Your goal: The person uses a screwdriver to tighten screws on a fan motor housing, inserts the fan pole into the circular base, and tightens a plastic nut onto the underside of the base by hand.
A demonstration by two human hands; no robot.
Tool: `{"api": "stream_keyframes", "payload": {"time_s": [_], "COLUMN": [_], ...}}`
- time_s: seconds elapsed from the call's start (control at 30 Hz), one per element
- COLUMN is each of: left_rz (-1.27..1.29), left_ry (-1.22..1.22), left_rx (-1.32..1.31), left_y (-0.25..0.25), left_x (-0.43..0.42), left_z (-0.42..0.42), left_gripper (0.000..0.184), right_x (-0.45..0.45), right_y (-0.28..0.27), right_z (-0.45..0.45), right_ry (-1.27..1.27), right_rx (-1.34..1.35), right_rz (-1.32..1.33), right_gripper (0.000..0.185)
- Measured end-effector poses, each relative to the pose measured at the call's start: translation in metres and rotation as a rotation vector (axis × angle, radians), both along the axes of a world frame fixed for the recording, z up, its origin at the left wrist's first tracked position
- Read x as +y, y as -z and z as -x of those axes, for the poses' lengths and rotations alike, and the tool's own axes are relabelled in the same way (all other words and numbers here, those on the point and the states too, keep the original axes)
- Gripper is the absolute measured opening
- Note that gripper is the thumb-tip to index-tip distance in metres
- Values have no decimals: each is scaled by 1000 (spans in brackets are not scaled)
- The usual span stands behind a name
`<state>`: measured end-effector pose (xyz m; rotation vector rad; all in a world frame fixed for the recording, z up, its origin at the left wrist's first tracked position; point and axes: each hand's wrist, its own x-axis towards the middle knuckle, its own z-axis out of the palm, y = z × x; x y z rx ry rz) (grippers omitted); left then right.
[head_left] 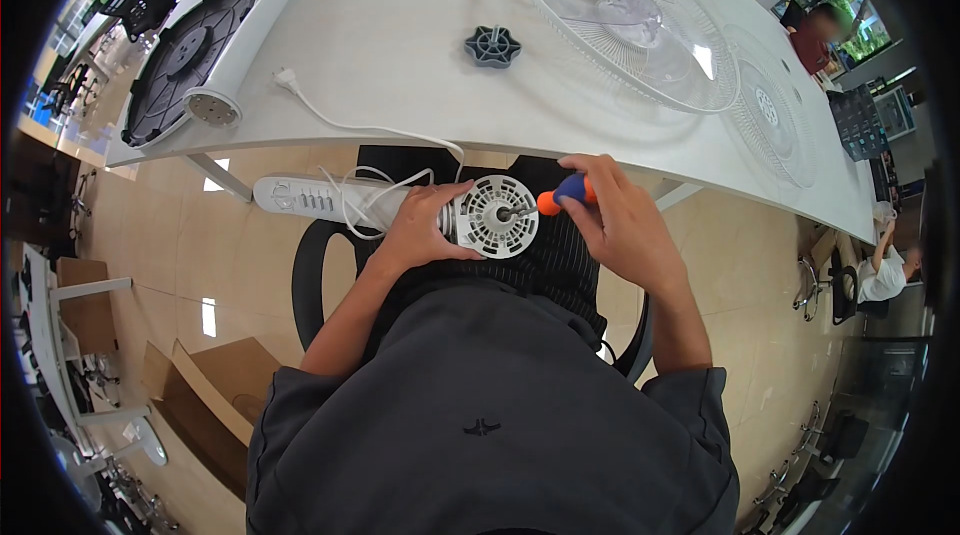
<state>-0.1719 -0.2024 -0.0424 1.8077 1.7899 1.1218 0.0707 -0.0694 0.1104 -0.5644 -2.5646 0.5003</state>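
Observation:
A white fan motor housing (497,217) with a round slotted face rests across my lap, joined to a white control panel (300,197) with buttons at its left. My left hand (425,225) is wrapped round the housing's side. In my right hand (615,215) is a screwdriver (572,191) with an orange and blue handle; its shaft points at the centre of the slotted face. Whether the tip touches a screw is too small to tell. A white cord loops over the control panel and runs up to a plug (285,78) on the table.
On the white table (400,45) lie a dark knob (493,47), a fan cage with clear blades (640,20), another grille (768,107), and a round base with a white column (262,25). An open cardboard box (215,385) stands on the floor at left. Other people sit at right.

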Motion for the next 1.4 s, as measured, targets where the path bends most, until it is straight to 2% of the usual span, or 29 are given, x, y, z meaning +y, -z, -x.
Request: {"api": "stream_keyframes", "payload": {"time_s": [0.07, 0.2, 0.27, 0.3, 0.37, 0.4, 0.47, 0.6, 0.67, 0.7, 0.77, 0.8, 0.87, 0.9, 0.97, 1.0, 1.07, 1.2, 1.27, 1.4], "left_rz": [4, 3, -2, 5, 18, 1, -16, -9, 9, 4, -4, -8, -16, -6, 8, 14, 21, 11, 32, 9], "left_ry": [4, 3, 8, 6, -1, 2, 0, 6, 2, 7, 9, 6, 6, 5, 1, 2, -2, 1, -3, -4], "left_rx": [-4, -15, -12, -9, -7, -9, -10, -18, -22, -15, -9, -7, -5, -8, -12, -15, -18, -11, -19, -2], "left_y": [1, 0, -1, -2, 0, 1, 2, -1, 0, 1, 3, 3, 3, 1, 0, -1, 0, -3, -3, -1], "left_x": [-2, -2, 1, 0, -2, -2, -2, 1, -2, -2, -1, -2, 0, 0, -2, -2, -3, -1, -2, -2], "left_z": [1, 1, 0, 0, 0, 0, 0, 0, 0, 0, 1, 1, 1, 1, 0, 0, 0, 0, -1, 0], "left_gripper": [97, 97, 97, 97, 96, 96, 96, 96, 97, 97, 97, 97, 97, 97, 97, 97, 97, 97, 97, 98], "right_x": [-1, -3, 3, 3, 0, -1, -2, 1, -1, -1, 1, 2, 5, 3, -2, -4, -8, -5, -7, -14], "right_y": [1, -3, 0, -2, -7, -9, -12, -3, -5, -3, 0, -1, -5, -8, -13, -14, -13, -1, 5, 2], "right_z": [0, -3, -6, -4, 1, -1, -7, -5, 4, 2, -4, -5, -4, -2, 5, 3, -4, -4, 4, 3], "right_ry": [208, 216, 20, 21, 314, 313, 198, 53, 326, 325, 195, 197, -6, -7, 284, 283, 169, 80, 339, 383], "right_rx": [-320, -171, -22, -22, -408, -410, -162, -101, -369, -368, -138, -138, -57, -58, -496, -496, -161, -88, -266, -86], "right_rz": [29, -21, 81, 80, 119, 120, 162, 192, 157, 157, -31, -31, 93, 92, 115, 113, 71, 173, 86, 49], "right_gripper": [34, 31, 32, 32, 32, 32, 31, 33, 34, 34, 34, 34, 35, 35, 37, 37, 35, 36, 33, 33]}}
